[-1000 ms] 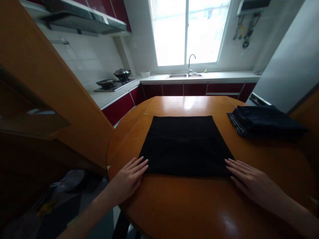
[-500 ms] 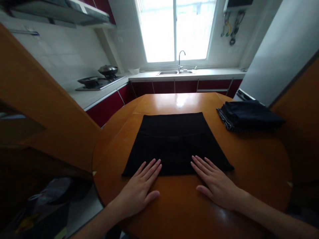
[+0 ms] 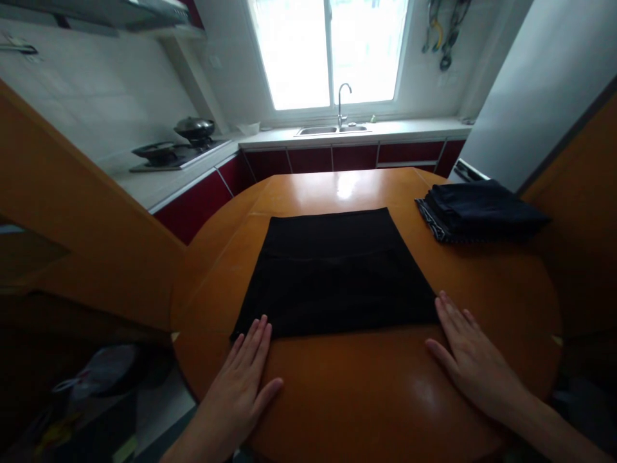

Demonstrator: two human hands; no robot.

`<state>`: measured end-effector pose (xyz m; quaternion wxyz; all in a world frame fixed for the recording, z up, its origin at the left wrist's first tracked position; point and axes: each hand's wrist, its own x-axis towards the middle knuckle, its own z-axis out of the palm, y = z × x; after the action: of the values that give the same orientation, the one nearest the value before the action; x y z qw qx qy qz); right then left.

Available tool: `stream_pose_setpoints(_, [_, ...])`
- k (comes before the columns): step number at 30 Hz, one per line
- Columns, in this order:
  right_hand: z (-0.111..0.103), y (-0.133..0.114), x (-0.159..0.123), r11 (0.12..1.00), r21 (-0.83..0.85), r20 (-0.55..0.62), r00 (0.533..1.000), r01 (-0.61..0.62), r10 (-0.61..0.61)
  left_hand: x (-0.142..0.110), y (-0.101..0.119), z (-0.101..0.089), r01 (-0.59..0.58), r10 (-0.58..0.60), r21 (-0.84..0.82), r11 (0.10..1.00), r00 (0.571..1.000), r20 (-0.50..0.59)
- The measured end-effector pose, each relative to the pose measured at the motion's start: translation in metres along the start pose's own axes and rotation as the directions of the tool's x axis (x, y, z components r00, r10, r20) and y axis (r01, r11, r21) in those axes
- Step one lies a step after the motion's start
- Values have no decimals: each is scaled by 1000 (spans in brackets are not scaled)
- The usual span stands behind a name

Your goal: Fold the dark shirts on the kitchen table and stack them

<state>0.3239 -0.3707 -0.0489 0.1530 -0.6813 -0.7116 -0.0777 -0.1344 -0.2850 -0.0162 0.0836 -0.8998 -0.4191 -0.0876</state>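
A black folded cloth item (image 3: 332,276) lies flat on the wooden table (image 3: 347,392); what kind of garment or cloth it is, I cannot tell. A crosswise fold line shows across its middle. My left hand (image 3: 236,386) is open, its fingertips resting on the cloth's near left corner and the thumb spread over the wood. At the near right corner, my right hand (image 3: 475,360) lies open, with its fingertips by the cloth's edge and the palm above the table. Neither hand grips anything.
A stack of dark folded cloths (image 3: 482,212) sits at the table's right side, near the fridge (image 3: 520,90). Beyond the table are a counter with a sink (image 3: 332,130) and a stove with pans (image 3: 193,128). A wooden panel (image 3: 87,186) stands at the left.
My hands have slid apart along the cloth's near edge, the left one leftward and the right one rightward to the corners. The view has tilted slightly down.
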Motion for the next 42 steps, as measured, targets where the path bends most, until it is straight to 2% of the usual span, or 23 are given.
stream_pose_setpoints(4, [5, 14, -2, 999, 24, -17, 1000, -20, 21, -13, 2, -2, 81, -81, -4, 997, 997, -7])
stream_pose_setpoints(8, [-5, 24, 21, 995, 89, -103, 993, -51, 60, 2, -14, -16, 136, -145, -95, 986, 985, -93])
stream_pose_setpoints(10, [-17, 24, 43, 992, 126, -136, 990, -29, 46, 22, -33, -24, 139, -163, -159, 977, 976, -145])
stream_pose_setpoints(13, [-31, 18, 81, 982, 189, -154, 988, 22, 8, 64, -74, -28, 201, -251, -261, 944, 951, -179])
stream_pose_setpoints(15, [-34, 14, 108, 972, 230, -171, 985, 55, -15, 97, -103, -24, 225, -288, -313, 923, 942, -171])
stream_pose_setpoints(18, [-27, 14, 156, 959, 275, -171, 985, 63, -15, 151, -142, -12, 212, -280, -343, 915, 946, -162])
stream_pose_setpoints(22, [-7, 28, 231, 969, 242, -97, 995, 43, -20, 223, -176, 7, 259, -285, -305, 917, 958, -43])
stream_pose_setpoints(24, [1, 39, 268, 981, 193, -8, 1000, 1, 1, 254, -186, 15, 279, -293, -290, 916, 956, -6])
stream_pose_setpoints(27, [12, 54, 317, 987, 126, 132, 988, -100, 83, 290, -196, 28, 314, -316, -272, 910, 948, 37])
stream_pose_setpoints(29, [20, 63, 341, 982, 116, 180, 976, -148, 126, 309, -202, 36, 348, -342, -259, 901, 937, 71])
stream_pose_setpoints(35, [48, 80, 385, 947, 147, 275, 931, -286, 239, 348, -221, 55, 469, -435, -226, 854, 881, 188])
stream_pose_setpoints(42, [61, 90, 420, 880, 210, 337, 877, -425, 343, 368, -240, 57, 568, -452, -255, 783, 800, 394])
